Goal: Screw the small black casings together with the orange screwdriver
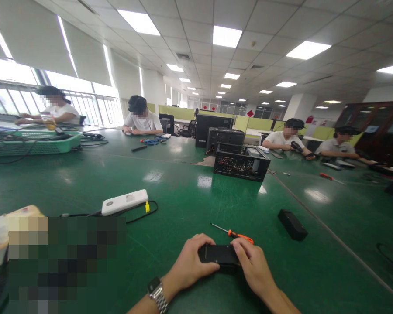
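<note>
Between my two hands lies a flat black rectangular case (220, 254), low over the green table (170, 183). My left hand (196, 257) grips its left end, thumb along the near edge and fingers over the far side. At the opposite end, my right hand (251, 261) is closed on the case, partly covering that end. Just beyond the case rests a screwdriver (237, 234) with an orange and black handle, its shaft pointing left. Farther right sits a black oblong block (292, 224), touched by neither hand.
A white power bank-like device (125, 202) with a black cable is at left, near a tissue box (22, 213). Open computer cases (242, 162) stand mid-table. A green basket (57, 145) holds cables. Another screwdriver (327, 176) lies far right. Several people sit around the table.
</note>
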A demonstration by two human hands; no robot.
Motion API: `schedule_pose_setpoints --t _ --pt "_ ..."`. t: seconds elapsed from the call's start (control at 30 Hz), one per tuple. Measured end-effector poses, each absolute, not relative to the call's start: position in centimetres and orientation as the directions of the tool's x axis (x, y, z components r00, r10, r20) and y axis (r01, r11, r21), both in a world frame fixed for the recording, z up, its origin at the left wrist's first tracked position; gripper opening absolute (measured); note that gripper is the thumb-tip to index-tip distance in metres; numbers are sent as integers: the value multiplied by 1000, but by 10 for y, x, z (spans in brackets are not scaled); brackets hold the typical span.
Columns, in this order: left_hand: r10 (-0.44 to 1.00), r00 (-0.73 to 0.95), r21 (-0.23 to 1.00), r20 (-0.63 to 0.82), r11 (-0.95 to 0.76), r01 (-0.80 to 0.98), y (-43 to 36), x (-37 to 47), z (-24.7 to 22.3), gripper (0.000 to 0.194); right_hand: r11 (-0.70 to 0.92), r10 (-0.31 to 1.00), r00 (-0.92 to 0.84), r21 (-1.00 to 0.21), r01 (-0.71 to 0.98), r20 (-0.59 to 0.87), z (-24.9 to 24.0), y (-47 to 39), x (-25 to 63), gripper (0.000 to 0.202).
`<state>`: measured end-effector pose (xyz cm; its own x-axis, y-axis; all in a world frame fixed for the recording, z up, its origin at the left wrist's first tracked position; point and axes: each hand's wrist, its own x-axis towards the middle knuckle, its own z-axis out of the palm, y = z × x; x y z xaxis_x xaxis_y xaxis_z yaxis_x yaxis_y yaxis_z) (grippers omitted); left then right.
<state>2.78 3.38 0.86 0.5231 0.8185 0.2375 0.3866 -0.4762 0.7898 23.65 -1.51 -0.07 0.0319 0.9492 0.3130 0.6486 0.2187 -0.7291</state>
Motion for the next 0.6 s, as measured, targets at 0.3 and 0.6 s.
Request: schedule_pose_setpoints --t 0.3,0.6 --pt "820 524 812 229 -458 362 34 28 8 31 237 959 -44 -712 661 279 -12 -22 238 46" --pt "817 521 806 248 -472 358 35 27 3 36 159 973 29 -751 641 231 -3 -20 228 43"
